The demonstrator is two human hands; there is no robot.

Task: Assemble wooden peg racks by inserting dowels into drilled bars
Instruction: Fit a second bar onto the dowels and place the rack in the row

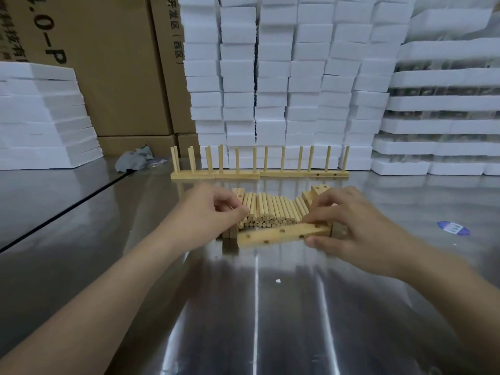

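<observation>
Head view | left hand (213,215) stretched forward, fingers curled at left edge of stacked pale round wooden dowels (270,212), grasp unclear | right hand (351,228) palm down, fingers and thumb pinching right end of pale drilled wooden bar (276,235), slanted just before dowels over shiny steel table (243,307) | finished wooden peg racks (259,173) upright behind

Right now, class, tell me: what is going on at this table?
A person is building wooden peg racks. The right hand grips one end of a drilled bar, its holes empty. The left hand reaches into the pile of dowels behind it; whether it holds one is unclear. Finished racks stand at the back.
</observation>
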